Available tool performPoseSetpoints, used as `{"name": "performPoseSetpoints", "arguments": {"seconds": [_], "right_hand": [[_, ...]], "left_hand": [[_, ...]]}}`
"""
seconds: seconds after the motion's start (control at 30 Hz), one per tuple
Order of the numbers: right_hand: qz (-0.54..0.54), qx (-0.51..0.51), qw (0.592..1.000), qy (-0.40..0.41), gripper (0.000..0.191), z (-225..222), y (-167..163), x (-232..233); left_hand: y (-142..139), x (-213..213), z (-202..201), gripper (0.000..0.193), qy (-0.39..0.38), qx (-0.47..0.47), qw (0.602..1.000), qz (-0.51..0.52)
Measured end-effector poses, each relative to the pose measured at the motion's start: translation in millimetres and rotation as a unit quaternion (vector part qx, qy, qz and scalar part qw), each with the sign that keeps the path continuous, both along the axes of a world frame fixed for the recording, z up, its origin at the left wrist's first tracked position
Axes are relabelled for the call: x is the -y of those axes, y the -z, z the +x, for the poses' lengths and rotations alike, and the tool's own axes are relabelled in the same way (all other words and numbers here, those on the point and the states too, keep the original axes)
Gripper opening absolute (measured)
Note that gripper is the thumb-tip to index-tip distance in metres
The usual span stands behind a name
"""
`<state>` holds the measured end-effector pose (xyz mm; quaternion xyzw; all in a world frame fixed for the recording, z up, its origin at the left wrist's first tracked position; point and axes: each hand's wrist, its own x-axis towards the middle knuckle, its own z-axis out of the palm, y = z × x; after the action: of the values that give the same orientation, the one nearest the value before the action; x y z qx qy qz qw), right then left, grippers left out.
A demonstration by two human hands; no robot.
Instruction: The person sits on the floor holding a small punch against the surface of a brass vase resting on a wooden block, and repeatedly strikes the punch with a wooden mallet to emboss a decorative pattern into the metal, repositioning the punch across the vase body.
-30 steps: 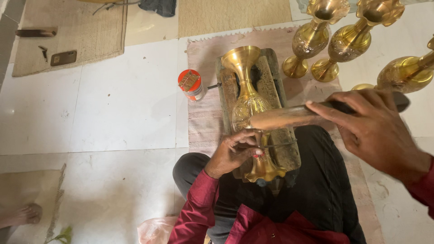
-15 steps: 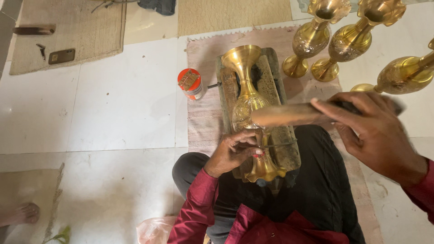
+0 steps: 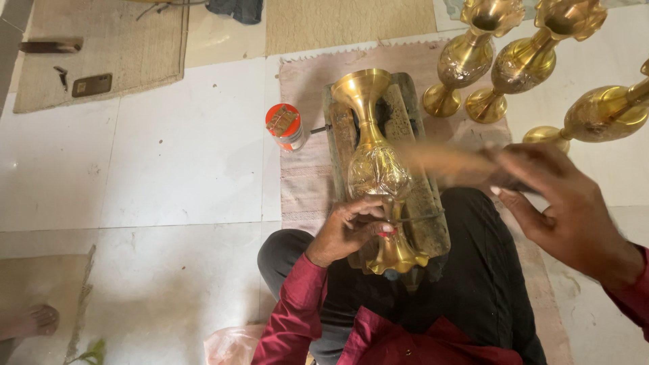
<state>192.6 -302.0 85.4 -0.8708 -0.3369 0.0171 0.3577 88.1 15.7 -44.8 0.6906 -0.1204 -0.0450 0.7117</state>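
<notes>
Closest to us, our left hand [image 3: 348, 228] pinches a thin punch against the brass vase [image 3: 376, 169], which lies across our lap on the wooden block [image 3: 412, 135]. Our right hand [image 3: 568, 209] grips the blurred wooden mallet [image 3: 453, 162] above it; we judge light, square taps and a steady punch serve best
</notes>
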Motion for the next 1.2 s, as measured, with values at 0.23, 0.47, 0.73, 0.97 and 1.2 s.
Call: {"name": "performPoseSetpoints", "arguments": {"seconds": [0.23, 0.47, 0.73, 0.97, 1.2], "right_hand": [[-0.283, 0.229, 0.931, -0.012, 0.068, -5, -3, -2], [-0.278, 0.142, 0.950, -0.025, 0.073, 6, 3, -13], [-0.279, 0.187, 0.938, -0.080, 0.077, 19, -6, -27], [-0.317, 0.092, 0.943, -0.039, 0.077, 21, -28, -36], [-0.227, 0.220, 0.932, -0.179, 0.077, 27, -40, -48]], "left_hand": [[2, 3, -6, 0.046, -0.038, 0.038, 0.997, -0.051], [15, 11, -13, 0.032, -0.104, 0.040, 0.983, -0.147], [20, 14, -17, 0.043, -0.123, 0.048, 0.984, -0.124], [14, 16, -19, 0.048, -0.132, 0.063, 0.983, -0.115], [14, 18, -20, 0.051, -0.135, 0.064, 0.980, -0.132]]}}
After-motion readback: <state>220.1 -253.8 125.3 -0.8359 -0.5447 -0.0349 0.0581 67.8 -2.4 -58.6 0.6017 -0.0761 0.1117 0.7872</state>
